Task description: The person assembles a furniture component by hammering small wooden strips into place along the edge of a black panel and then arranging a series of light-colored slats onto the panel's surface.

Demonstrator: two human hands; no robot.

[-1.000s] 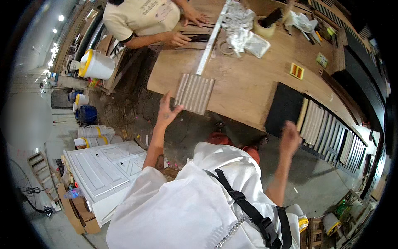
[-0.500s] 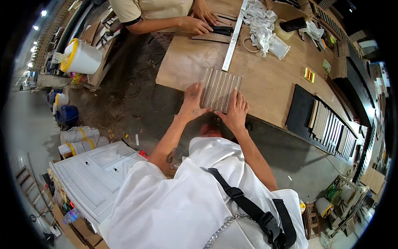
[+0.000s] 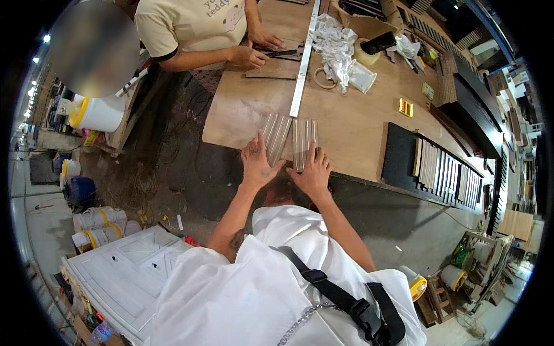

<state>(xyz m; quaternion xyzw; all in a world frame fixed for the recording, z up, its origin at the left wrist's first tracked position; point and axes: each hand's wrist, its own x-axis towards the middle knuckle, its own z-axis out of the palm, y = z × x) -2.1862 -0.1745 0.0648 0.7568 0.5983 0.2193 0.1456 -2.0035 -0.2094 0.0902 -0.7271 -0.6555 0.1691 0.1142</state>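
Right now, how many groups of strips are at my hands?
2: the left group at your left hand, the right group at your right hand.

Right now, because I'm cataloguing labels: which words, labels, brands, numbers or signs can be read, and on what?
Co-worker's beige shirt: printed lettering, partly legible; I won't copy it.
Metal straightedge: any markings too small to read.
Small yellow box: any print too small to read.
I can make out no other text.

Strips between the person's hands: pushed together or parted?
Parted: a gap shows between strips at the left hand and those at the right hand.
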